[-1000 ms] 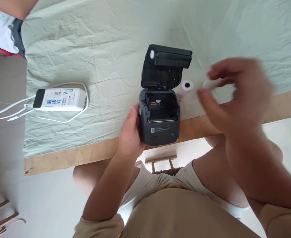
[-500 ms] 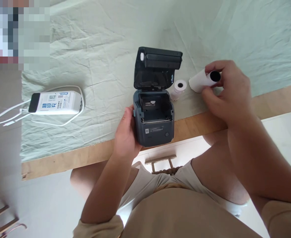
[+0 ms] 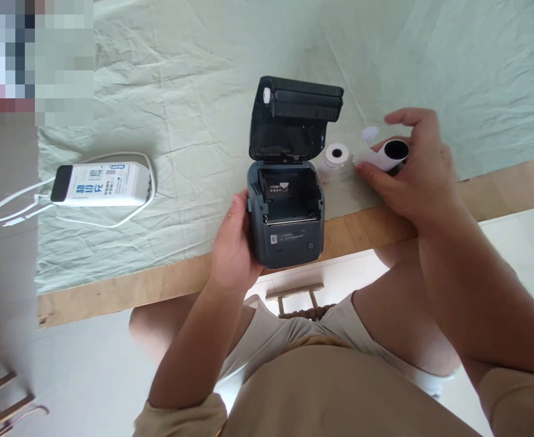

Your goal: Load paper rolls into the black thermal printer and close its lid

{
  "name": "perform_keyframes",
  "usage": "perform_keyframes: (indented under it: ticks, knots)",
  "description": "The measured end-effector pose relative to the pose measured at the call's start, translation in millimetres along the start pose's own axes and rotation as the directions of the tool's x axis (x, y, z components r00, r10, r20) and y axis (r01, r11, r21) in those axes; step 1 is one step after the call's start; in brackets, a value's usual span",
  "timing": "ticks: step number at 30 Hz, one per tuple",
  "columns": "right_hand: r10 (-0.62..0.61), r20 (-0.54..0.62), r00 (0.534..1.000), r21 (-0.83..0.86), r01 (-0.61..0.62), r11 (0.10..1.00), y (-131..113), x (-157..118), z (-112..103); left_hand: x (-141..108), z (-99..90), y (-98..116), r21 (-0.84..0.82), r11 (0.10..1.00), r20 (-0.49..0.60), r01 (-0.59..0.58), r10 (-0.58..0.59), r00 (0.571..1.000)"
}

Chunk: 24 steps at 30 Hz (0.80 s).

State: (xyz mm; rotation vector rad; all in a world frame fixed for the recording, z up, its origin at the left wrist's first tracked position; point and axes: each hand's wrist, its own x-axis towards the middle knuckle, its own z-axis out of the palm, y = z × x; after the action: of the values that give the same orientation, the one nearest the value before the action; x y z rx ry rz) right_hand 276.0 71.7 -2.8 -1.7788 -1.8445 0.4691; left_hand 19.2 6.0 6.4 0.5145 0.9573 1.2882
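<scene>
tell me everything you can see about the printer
The printer is dark grey, boxy and plastic-looking. Its black lid is hinged open, exposing the bay with a small label inside. White print and a power button mark the front. It is at the table's near edge, gripped by the left hand.

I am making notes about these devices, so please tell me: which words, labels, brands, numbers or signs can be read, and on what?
"充": white box; blue characters before it look like "超级", not certain.
Smaller print on the box: too small.
Power sign: button of the dark printer.
White square and text beside it, printer front: too small.
Label inside the printer: too small.
</scene>
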Motion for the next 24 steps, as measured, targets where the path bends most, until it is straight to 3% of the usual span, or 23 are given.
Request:
perform_keyframes:
  ticks: [3, 7, 12, 17, 21, 24]
  knots:
    - [-0.018, 0.025, 1.0, 0.018, 0.018, 1.0, 0.7, 1.8, -0.4, -0.6, -1.8, -1.0, 0.027, 1.0, -0.003, -0.011, 0.011, 1.0]
    - [-0.097, -0.044, 0.994, 0.045, 0.099, 0.994, 8.4, 2.2, 1.1, -1.5, -2.8, -1.7, 0.027, 1.0, -0.002, 0.004, -0.004, 1.0]
    - [-0.068, -0.1, 0.993, 0.103, 0.078, 0.992, 10.3, -0.8, 3.0, -2.2, 0.6, 0.0, 0.021, 0.999, -0.031, 0.043, -0.042, 0.999]
    - [-0.111, -0.138, 0.984, 0.012, 0.114, 0.993, 11.3, 0.6, 4.3, -2.1, 1.2, 0.7, 0.01, 0.999, -0.025, 0.036, -0.036, 0.999]
    - [-0.058, -0.194, 0.979, 0.101, 0.079, 0.992, 16.5, 0.5, 8.1, -1.7, -0.8, -0.1, 0.035, 0.999, -0.016, 0.007, -0.006, 1.0]
    - [-0.129, -0.156, 0.979, 0.044, 0.137, 0.99, 20.2, 1.1, 11.0, -2.4, -2.2, 0.3, 0.072, 0.997, -0.021, 0.02, -0.018, 1.0]
